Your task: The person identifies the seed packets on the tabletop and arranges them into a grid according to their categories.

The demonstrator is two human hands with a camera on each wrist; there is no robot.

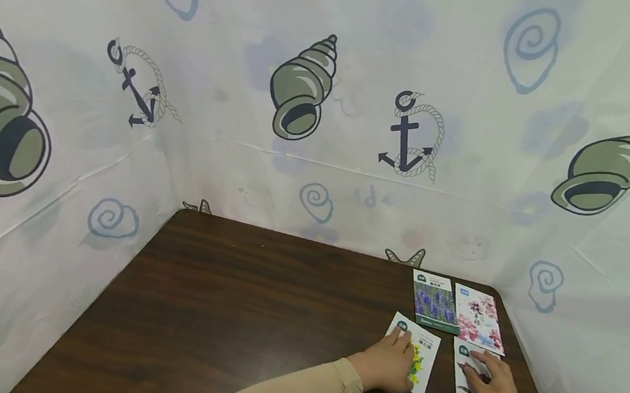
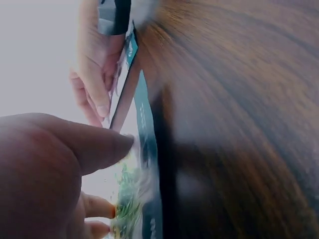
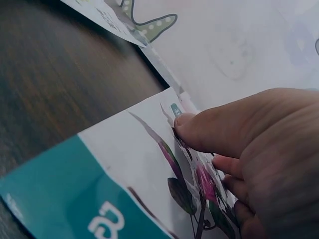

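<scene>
My left hand (image 1: pixel 390 365) lies with its fingers extended over a white card with yellow flowers (image 1: pixel 428 350), which has a teal strip at the bottom. In the left wrist view the thumb (image 2: pixel 107 147) points across that card near its teal edge. To the right, my right hand (image 1: pixel 497 391) touches a white card with a dark magenta flower (image 3: pixel 149 144), its thumb on the printed face. The other fingers of that hand bend loosely along the same card, partly hidden behind the thumb in the right wrist view.
Beyond the hands, a purple-flower card (image 1: pixel 436 303) and a pink-blossom card (image 1: pixel 479 320) lie side by side at the far right corner of the dark wooden table (image 1: pixel 236 303). White curtains printed with shells and anchors (image 1: pixel 406 132) stand along the table's edges.
</scene>
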